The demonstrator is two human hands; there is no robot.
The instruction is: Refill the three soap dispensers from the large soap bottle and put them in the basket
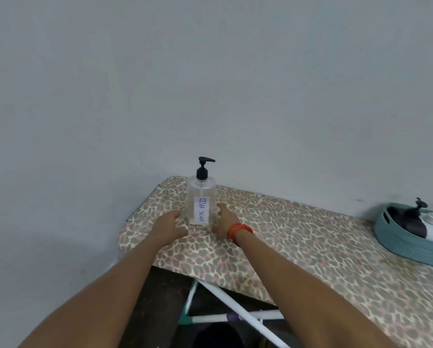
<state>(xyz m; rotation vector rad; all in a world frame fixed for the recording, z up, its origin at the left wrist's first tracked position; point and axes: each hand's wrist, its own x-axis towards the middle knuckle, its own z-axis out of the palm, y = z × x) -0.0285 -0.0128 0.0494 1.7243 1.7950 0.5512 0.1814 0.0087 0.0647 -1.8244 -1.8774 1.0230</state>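
A clear square dispenser [201,199] with a black pump and a white label reading "DISH SOAP" stands upright near the table's far left corner. My left hand [169,228] lies just left of its base, fingers apart, fingertips close to the bottle. At the bottle's lower right side is my right hand [226,221], which wears red thread bands at the wrist; its fingers reach toward the bottle, and whether they touch it is unclear. A teal basket [396,243] at the right edge holds a black-pumped dispenser [415,217] and white-capped containers.
The table [298,237] is covered with a leopard-print cloth and stands against a plain grey wall. White and teal frame bars [225,307] show under the table's front edge.
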